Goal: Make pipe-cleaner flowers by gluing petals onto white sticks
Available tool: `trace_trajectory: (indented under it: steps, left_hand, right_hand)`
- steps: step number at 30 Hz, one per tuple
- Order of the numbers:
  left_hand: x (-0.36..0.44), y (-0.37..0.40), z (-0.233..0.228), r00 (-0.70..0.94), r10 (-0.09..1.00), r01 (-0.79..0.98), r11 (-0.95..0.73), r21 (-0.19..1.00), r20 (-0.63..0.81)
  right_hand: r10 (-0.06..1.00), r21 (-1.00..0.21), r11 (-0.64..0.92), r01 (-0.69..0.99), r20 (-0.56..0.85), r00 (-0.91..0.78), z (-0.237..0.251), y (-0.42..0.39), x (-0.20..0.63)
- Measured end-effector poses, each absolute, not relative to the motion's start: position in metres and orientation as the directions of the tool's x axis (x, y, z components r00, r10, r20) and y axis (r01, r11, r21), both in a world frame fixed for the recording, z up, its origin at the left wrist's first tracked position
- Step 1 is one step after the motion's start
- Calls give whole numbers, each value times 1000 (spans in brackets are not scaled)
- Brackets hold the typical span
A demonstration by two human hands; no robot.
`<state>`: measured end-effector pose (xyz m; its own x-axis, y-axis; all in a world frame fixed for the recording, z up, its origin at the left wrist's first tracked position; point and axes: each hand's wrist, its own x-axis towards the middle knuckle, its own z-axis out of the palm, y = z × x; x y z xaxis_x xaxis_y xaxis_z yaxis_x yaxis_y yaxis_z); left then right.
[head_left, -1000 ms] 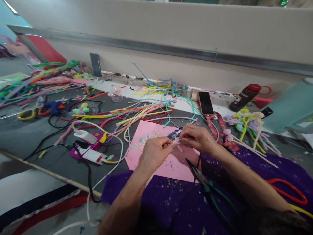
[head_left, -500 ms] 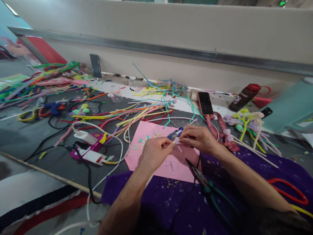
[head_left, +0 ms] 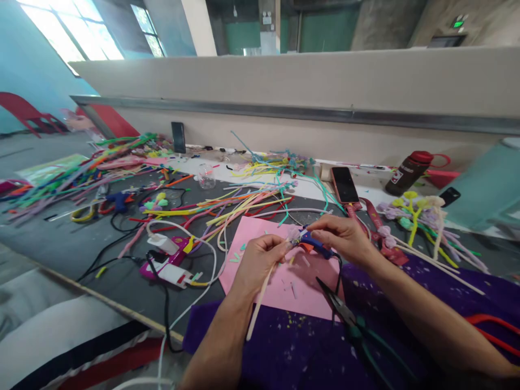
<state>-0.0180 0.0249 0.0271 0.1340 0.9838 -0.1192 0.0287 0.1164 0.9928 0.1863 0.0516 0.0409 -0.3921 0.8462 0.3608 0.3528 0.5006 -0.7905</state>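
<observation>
Above a pink sheet (head_left: 280, 295), my left hand (head_left: 262, 262) is closed, thumb against forefinger, on a cream pipe cleaner (head_left: 259, 306). Its tail hangs toward me, and a pale lilac tuft (head_left: 292, 233) shows at my fingertips. My right hand (head_left: 343, 235) is just to the right, its thumb and forefinger pinched close to the tuft; what lies between them is too small to make out. Behind and below those fingers lies a blue glue gun (head_left: 320, 246) with an orange trigger. Long-nose pliers (head_left: 345, 314) with green handles rest at the sheet's right edge.
Many coloured pipe cleaners (head_left: 239, 203) lie across the grey table. A magenta power strip (head_left: 168, 265) with cables sits left, beside a second blue glue gun (head_left: 119, 201). Toward the back are a phone (head_left: 344, 185), a bottle (head_left: 408, 173) and a clear jar (head_left: 206, 177). Purple cloth (head_left: 284, 346) covers the front.
The view has tilted upward and shifted left. My right fingers have moved off the lilac tuft a little to the right. More of the glue gun and the cream stem now shows.
</observation>
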Motion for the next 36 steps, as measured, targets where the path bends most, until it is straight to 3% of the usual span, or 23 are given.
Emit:
trace_trajectory:
  steps: [4,11,14,17,22,36]
  left_hand:
    - [-19,24,24,186,968,-65,183,981,-168]
    - [-17,21,28,314,915,-51,282,958,-253]
    - [-15,20,28,358,893,28,279,960,-271]
    - [-14,19,27,399,877,98,251,963,-269]
    - [-13,20,25,429,860,161,229,960,-277]
    - [-7,19,26,415,880,303,108,947,-233]
  right_hand:
    - [819,-769,535,350,371,-438,39,48,180]
    - [812,-822,523,226,399,-427,45,48,184]
    - [832,-904,411,120,318,-455,45,52,186]
    - [842,-972,221,76,151,-519,43,56,189]
    - [811,-998,39,58,-2,-585,41,59,193]
    - [785,-979,167,116,60,-616,45,57,189]
